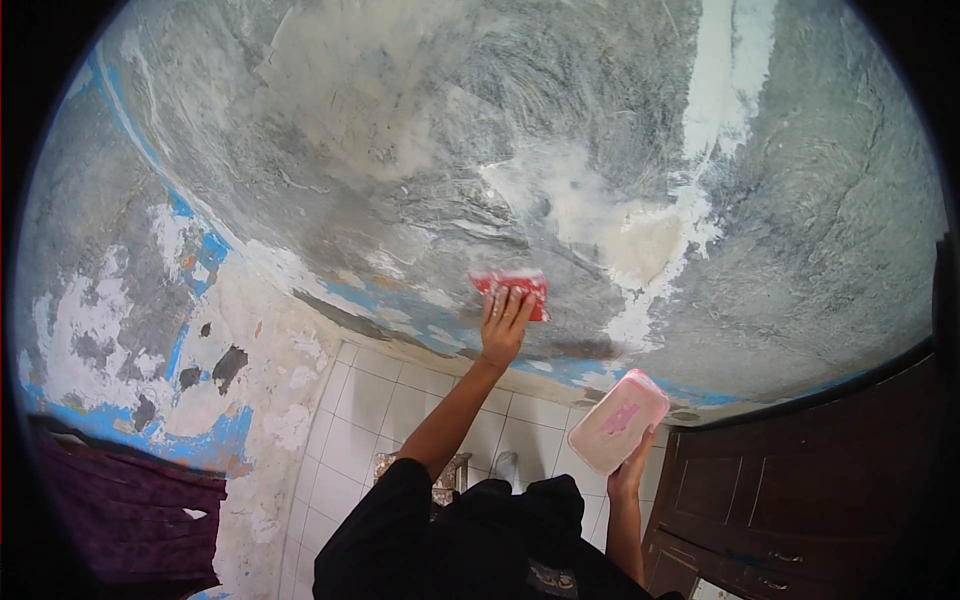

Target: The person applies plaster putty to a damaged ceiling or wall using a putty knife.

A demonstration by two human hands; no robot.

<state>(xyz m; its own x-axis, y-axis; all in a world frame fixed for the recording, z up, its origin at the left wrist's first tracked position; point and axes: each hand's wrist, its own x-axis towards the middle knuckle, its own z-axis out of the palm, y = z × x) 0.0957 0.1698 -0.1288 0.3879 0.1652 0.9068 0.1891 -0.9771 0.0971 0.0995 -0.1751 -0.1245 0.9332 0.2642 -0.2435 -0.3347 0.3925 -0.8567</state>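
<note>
My left hand (506, 325) is closed on a flat red spreader (530, 285), speckled with white, and holds it against the grey, patchily plastered wall (400, 120). White and cream filler patches (645, 240) run up the wall just right of the spreader. My right hand (630, 465) grips a pink rectangular tub (612, 430) by its lower right side, held low in front of the wall. The tub contains a pale beige paste with a pink area showing in its middle.
The left wall (150, 300) has flaking blue and white paint, with a purple cloth (130, 510) hanging low. A dark wooden cupboard (790, 470) stands at the right. Below me are white floor tiles (370, 395), a speckled stool-like object (445, 485) and a foot (505, 467).
</note>
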